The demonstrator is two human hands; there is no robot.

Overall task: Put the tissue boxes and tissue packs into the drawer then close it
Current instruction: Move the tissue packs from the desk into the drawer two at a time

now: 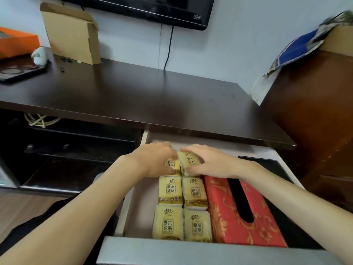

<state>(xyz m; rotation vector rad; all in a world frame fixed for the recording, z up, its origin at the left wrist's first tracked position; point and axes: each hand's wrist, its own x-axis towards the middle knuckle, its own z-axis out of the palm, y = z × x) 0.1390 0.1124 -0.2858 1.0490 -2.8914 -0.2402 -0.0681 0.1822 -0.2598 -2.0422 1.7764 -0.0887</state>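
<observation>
The drawer [122,217] is pulled out below the dark desk. Inside it lie several yellow tissue packs in two columns, among them one at the front left [167,222] and one at the front right [197,225]. A red patterned tissue box [225,211] lies to their right, and a black box [271,165] is beside it, partly hidden by my right arm. My left hand [152,159] grips the far left pack [172,165]. My right hand [210,162] grips the far right pack [190,160]. Both packs rest in the drawer's back row.
The dark desk top [143,96] carries an open cardboard box [72,35], an orange box [17,42] and a small white object [39,55] at the far left. A screen [152,8] hangs above. A brown cabinet [315,121] stands to the right. The drawer's grey front [191,253] is nearest me.
</observation>
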